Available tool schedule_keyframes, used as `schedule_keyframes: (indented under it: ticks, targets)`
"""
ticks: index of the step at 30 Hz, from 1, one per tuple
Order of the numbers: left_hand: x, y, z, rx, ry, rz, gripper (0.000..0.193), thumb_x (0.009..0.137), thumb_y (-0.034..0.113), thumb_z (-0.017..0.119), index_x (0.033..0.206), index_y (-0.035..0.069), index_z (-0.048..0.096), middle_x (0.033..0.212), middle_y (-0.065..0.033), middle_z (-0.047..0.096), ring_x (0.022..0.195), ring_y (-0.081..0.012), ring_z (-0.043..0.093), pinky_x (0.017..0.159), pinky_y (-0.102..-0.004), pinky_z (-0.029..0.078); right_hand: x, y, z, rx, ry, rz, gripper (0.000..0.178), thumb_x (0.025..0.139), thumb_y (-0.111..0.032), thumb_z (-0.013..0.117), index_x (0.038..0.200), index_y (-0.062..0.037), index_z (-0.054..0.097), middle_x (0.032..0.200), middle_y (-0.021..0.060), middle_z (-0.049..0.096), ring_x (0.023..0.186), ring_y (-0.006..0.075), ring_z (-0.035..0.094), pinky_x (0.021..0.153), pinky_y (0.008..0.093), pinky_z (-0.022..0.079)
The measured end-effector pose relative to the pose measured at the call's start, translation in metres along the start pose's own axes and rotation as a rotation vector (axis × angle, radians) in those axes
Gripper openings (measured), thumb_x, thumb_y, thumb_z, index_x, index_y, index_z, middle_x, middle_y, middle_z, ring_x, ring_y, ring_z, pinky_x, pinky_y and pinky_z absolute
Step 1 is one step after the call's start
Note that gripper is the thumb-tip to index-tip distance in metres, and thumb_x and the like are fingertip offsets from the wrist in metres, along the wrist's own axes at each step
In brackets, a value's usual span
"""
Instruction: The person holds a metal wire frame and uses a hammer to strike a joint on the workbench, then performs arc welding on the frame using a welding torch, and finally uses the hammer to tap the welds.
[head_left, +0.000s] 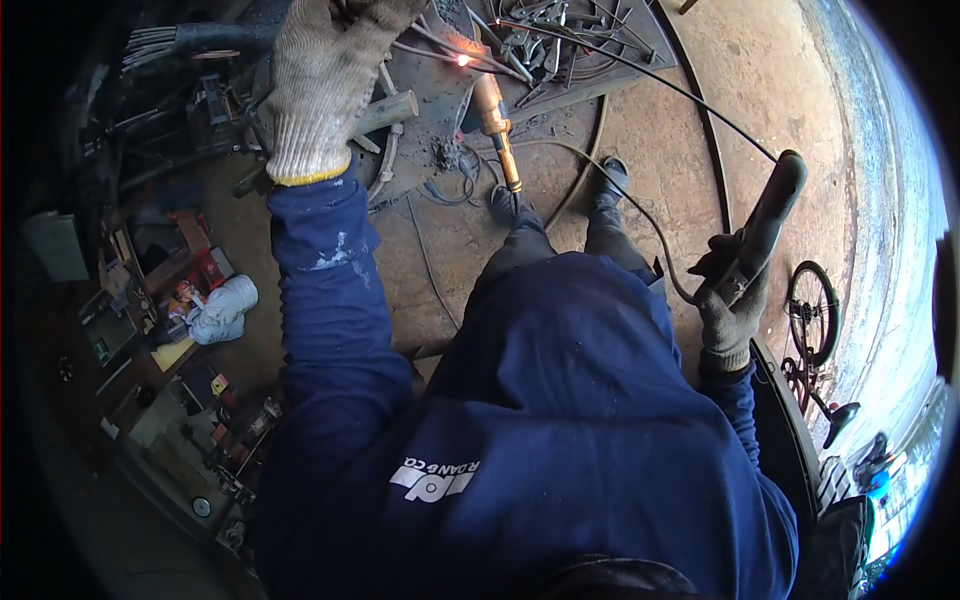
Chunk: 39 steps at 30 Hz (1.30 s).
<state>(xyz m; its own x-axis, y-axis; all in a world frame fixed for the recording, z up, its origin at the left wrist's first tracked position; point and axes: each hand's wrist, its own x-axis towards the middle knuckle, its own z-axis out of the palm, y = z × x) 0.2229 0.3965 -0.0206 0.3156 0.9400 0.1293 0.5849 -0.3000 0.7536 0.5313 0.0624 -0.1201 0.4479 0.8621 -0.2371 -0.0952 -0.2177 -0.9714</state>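
Leftward from the right hand (735,305), gripping a dark holder (772,208), a thin rod (655,76) slants toward the left hand (325,85) (its grip unclear), nearer the glowing spot (463,60).

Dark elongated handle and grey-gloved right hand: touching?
Touching. The head view shows the grey-gloved right hand closed around the lower part of the dark elongated handle, whose upper end projects beyond the grip.

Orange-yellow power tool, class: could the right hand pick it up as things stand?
Probably not: the right hand appears closed around a dark electrode holder, well to the right of the orange-yellow power tool. The hand would likely need freeing first.
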Motion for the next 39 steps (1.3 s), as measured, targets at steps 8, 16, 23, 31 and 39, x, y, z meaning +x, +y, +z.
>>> schedule_keyframes:
  ticks: [8, 16, 23, 31, 39]
  targets:
    - [0.006, 0.033, 0.016, 0.415, 0.205, -0.107, 0.058, 0.092, 0.043, 0.071, 0.12, -0.006, 0.057, 0.11, -0.017, 0.066, 0.1, -0.0274, 0.065, 0.083, -0.0376, 0.055, -0.006, 0.007, -0.008, 0.024, 0.063, -0.012, 0.092, 0.069, -0.039, 0.091, 0.139, -0.0036, 0.044, 0.12, 0.0115, 0.061, 0.095, 0.022, 0.066, 0.08, 0.0377, 0.057]
    - [-0.002, 0.031, 0.022, 0.188, 0.264, -0.257, 0.064, 0.094, 0.047, 0.067, 0.126, -0.007, 0.056, 0.118, -0.0203, 0.064, 0.098, -0.0293, 0.065, 0.074, -0.0309, 0.054, -0.011, 0.01, -0.013, 0.045, 0.108, 0.004, 0.091, 0.069, -0.038, 0.09, 0.139, -0.0039, 0.044, 0.119, 0.0119, 0.061, 0.096, 0.0226, 0.066, 0.081, 0.0384, 0.057]
    - [0.005, 0.01, 0.013, 0.015, 0.241, -0.15, 0.057, 0.092, 0.046, 0.07, 0.119, -0.004, 0.06, 0.105, -0.0131, 0.065, 0.091, -0.0207, 0.063, 0.073, -0.0264, 0.052, -0.019, 0.014, -0.02, 0.051, 0.113, -0.031, 0.087, 0.071, -0.034, 0.087, 0.139, -0.0037, 0.043, 0.119, 0.0129, 0.061, 0.096, 0.0235, 0.066, 0.081, 0.0403, 0.058]
    - [0.028, -0.045, 0.009, 0.225, 0.326, 0.002, 0.051, 0.082, 0.043, 0.084, 0.101, 0.0, 0.065, 0.089, -0.0046, 0.066, 0.082, -0.0129, 0.06, 0.075, -0.0274, 0.05, -0.03, 0.023, -0.024, 0.057, 0.169, -0.031, 0.086, 0.072, -0.034, 0.085, 0.14, -0.0033, 0.042, 0.119, 0.0143, 0.061, 0.096, 0.0236, 0.066, 0.081, 0.0405, 0.058]
    - [0.037, -0.078, 0.011, -0.324, 0.361, 0.094, 0.046, 0.076, 0.023, 0.092, 0.105, 0.002, 0.063, 0.096, -0.0049, 0.069, 0.089, -0.0126, 0.064, 0.083, -0.0259, 0.051, -0.028, 0.022, -0.022, 0.03, 0.178, -0.09, 0.088, 0.077, -0.046, 0.082, 0.139, 0.0007, 0.042, 0.115, 0.0137, 0.061, 0.091, 0.0221, 0.067, 0.071, 0.0364, 0.059]
